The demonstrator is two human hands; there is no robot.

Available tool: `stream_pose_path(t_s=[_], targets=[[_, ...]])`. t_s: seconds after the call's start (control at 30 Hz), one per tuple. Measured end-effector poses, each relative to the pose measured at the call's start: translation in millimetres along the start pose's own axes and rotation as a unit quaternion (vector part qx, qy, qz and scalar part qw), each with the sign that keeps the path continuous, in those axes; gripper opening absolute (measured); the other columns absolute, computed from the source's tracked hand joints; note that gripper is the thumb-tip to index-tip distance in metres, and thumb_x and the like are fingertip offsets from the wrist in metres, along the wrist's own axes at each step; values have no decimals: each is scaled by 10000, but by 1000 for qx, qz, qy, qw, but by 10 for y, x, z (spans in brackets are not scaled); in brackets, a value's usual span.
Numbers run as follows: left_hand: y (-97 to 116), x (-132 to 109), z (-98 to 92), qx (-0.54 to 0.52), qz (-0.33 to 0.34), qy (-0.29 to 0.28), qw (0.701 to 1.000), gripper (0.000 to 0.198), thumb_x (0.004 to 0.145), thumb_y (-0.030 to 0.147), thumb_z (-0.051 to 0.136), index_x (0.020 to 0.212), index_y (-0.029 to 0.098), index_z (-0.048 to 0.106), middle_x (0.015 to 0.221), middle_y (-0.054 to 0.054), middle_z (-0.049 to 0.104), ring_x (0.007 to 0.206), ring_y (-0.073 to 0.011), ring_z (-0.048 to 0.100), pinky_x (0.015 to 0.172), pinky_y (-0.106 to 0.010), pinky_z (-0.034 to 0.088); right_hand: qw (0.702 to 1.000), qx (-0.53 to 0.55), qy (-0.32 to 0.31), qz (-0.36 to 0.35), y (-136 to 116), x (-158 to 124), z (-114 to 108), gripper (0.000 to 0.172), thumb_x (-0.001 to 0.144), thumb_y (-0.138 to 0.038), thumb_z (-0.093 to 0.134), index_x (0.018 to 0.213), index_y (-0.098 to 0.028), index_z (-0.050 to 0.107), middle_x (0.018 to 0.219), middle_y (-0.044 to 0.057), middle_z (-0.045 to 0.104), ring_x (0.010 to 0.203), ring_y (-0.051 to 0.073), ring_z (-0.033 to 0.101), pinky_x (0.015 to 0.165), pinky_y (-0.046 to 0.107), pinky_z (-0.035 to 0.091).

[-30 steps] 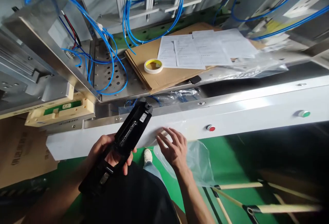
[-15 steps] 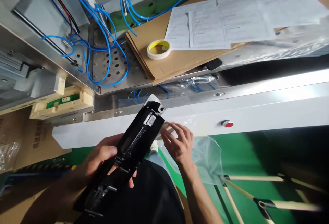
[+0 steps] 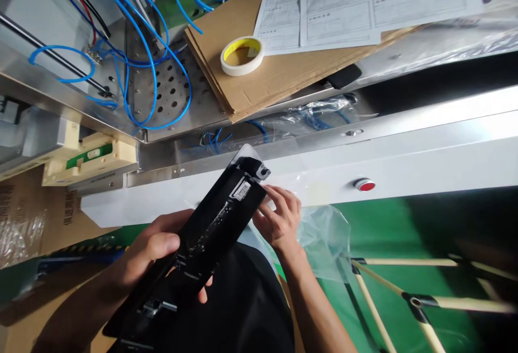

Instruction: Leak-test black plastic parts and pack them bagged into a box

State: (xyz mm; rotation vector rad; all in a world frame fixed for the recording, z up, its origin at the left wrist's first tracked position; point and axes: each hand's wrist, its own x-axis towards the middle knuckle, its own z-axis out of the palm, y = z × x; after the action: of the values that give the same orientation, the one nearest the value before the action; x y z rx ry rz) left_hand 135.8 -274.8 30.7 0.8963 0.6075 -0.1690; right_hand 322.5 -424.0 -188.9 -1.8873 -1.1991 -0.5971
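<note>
My left hand (image 3: 151, 248) grips a long black plastic housing (image 3: 218, 218), thumb on top and fingertips showing beneath its lower side. The housing is tilted, its far end pointing up and right. It has a white barcode label (image 3: 242, 189) and a pale, translucent flap (image 3: 247, 154) at that end. My right hand (image 3: 280, 215) is beside the housing's far right corner, fingers bent and close together. Its fingertips are partly hidden by the housing, so what they pinch cannot be made out. A clear plastic bag (image 3: 326, 239) hangs behind my right wrist.
A white machine edge with a red button (image 3: 365, 184) runs across in front. Beyond it lie cardboard sheets (image 3: 254, 91), a tape roll (image 3: 242, 56), printed papers (image 3: 340, 10) and blue tubes (image 3: 151, 61). A pipe frame (image 3: 421, 301) stands at lower right.
The view has shifted, so the bench things sit higher. The housing has turned slightly in my left hand's grip, and my right fingers are closer to its far corner.
</note>
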Motion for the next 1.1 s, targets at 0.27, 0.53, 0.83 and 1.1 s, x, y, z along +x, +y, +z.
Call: stream_pose_path(t_s=[0.27,0.53,0.83,1.1], targets=[[-12,104,59,20,3,-13,1000,513,985,533,593,1324,153,657,984,-135,780,807,-277,784,714,-362,609,999,-16,-35,12,33,-83,0,259,866,-191,791,1089,-321,769,1141,49,777,1103,232,673,947,413,518],[-129,511,126,-54,245,50,967,563,744,377,863,1290,337,731,1183,-25,722,1126,-244,738,1107,-426,584,999,6,-36,28,47,-166,62,354,841,-209,834,1162,-341,762,1219,38,769,1144,241,654,997,427,485],[-76,531,176,-33,387,37,921,501,679,341,945,1131,358,729,1044,31,660,1053,-146,725,1094,-253,566,999,-8,-19,27,-5,-79,41,252,862,-222,829,1086,-329,784,1153,26,778,1086,220,655,943,393,491],[-141,447,140,-9,393,96,914,523,653,449,962,1103,415,699,1003,31,617,1016,-161,717,1067,-315,600,999,-11,-26,36,-1,-109,43,267,854,-242,839,1089,-357,787,1158,10,785,1089,215,665,952,392,497]])
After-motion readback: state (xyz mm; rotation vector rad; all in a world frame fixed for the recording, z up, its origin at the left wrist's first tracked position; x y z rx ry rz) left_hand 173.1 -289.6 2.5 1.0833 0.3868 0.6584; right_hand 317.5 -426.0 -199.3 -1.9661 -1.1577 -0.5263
